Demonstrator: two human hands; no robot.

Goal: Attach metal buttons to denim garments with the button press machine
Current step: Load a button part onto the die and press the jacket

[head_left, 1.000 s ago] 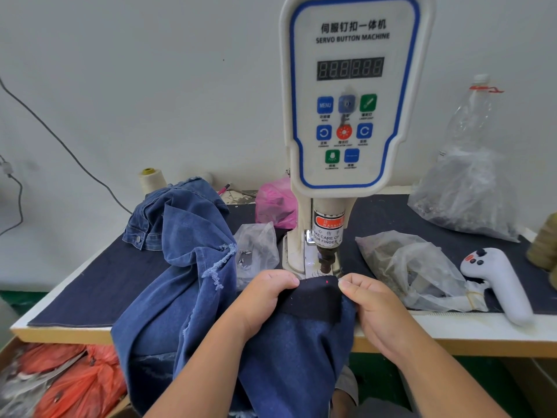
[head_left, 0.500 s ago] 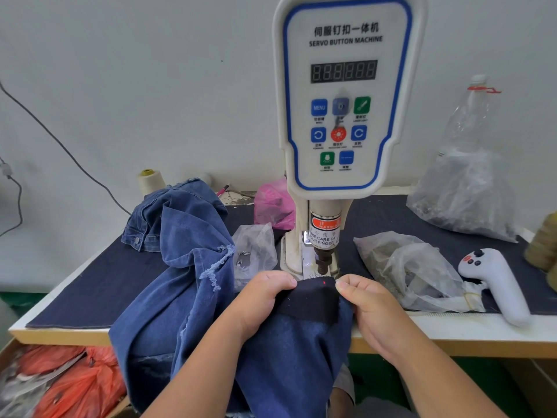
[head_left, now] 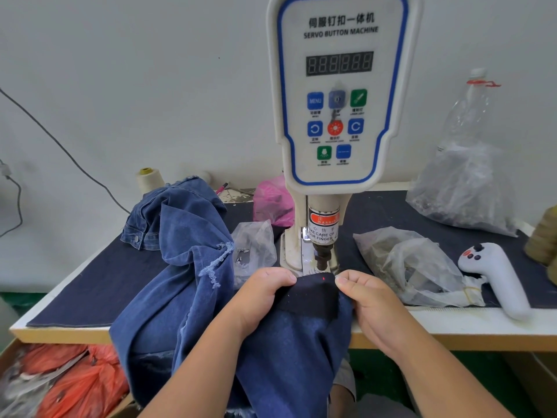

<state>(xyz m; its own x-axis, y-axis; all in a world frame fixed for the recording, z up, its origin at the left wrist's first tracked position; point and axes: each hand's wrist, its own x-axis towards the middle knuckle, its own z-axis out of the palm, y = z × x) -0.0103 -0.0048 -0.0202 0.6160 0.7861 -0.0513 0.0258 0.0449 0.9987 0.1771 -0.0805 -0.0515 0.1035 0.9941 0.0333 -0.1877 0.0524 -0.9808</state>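
Left of the grip, orange plastic bags (head_left: 69, 384) fill a box below the table (head_left: 211, 334), and a heap of denim (head_left: 177, 233) rises beside the left wrist; the left hand (head_left: 259, 297) pinches the near left edge of the dark denim garment (head_left: 307, 297); a red laser dot (head_left: 323, 278) sits on the cloth between both grips, directly under the button press machine (head_left: 340, 95); the right hand (head_left: 370, 303) pinches the right edge; right of it lie a clear bag (head_left: 413, 267) and a white handheld controller (head_left: 497, 276).
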